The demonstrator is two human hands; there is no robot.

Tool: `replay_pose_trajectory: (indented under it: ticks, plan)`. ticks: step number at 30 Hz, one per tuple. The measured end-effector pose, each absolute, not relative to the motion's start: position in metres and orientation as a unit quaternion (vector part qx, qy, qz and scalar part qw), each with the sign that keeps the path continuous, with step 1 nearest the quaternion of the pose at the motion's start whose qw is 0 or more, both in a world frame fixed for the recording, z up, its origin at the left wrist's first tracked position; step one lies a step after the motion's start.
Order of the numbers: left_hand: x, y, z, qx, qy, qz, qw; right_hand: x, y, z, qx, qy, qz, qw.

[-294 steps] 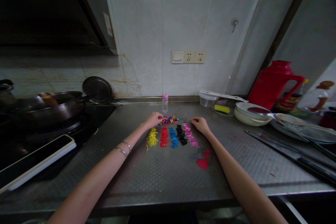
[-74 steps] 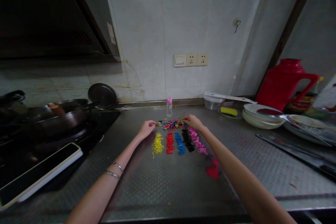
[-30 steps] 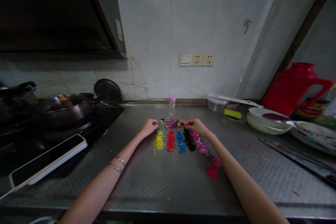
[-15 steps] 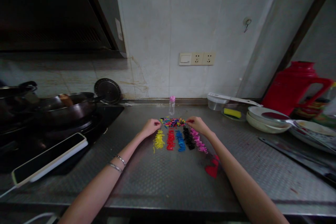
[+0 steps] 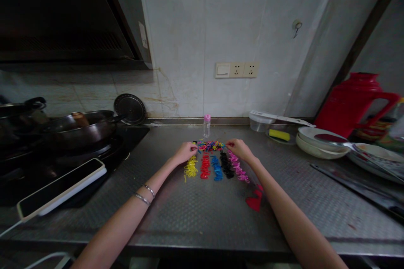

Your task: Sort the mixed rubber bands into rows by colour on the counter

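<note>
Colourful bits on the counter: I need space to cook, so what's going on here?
A person's left grip and right grip are at opposite ends of a multicoloured heap of small, band-like pieces; whether either holds one is too small to tell. Nearer the person lie a yellow row, a red row, a blue row, a black row and a pink row. Behind the heap stands a clear, pink-capped bottle.

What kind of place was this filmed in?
Most likely a home kitchen: a pan sits on the stove at left, a range hood hangs above it, and bowls stand at right.
</note>
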State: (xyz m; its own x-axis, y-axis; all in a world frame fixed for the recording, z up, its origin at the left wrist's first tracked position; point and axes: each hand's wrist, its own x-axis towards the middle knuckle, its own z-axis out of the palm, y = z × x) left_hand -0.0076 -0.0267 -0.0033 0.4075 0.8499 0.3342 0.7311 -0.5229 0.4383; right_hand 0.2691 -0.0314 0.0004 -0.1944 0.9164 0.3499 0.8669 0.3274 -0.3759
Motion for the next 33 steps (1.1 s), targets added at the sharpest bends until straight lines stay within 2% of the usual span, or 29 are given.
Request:
replay_pose_trajectory:
  ticks: [14, 25, 33]
  plan:
    - [0.01, -0.024, 0.009, 0.88, 0.448, 0.155, 0.038, 0.271, -0.03, -0.004, -0.591, -0.769, 0.033, 0.241]
    - [0.007, -0.02, 0.009, 0.866, 0.462, 0.18, 0.058, 0.273, -0.031, -0.004, -0.595, -0.765, 0.03, 0.245]
    - [0.042, -0.032, 0.011, 0.872, 0.429, 0.221, 0.083, 0.277, -0.03, -0.003, -0.601, -0.761, 0.033, 0.244]
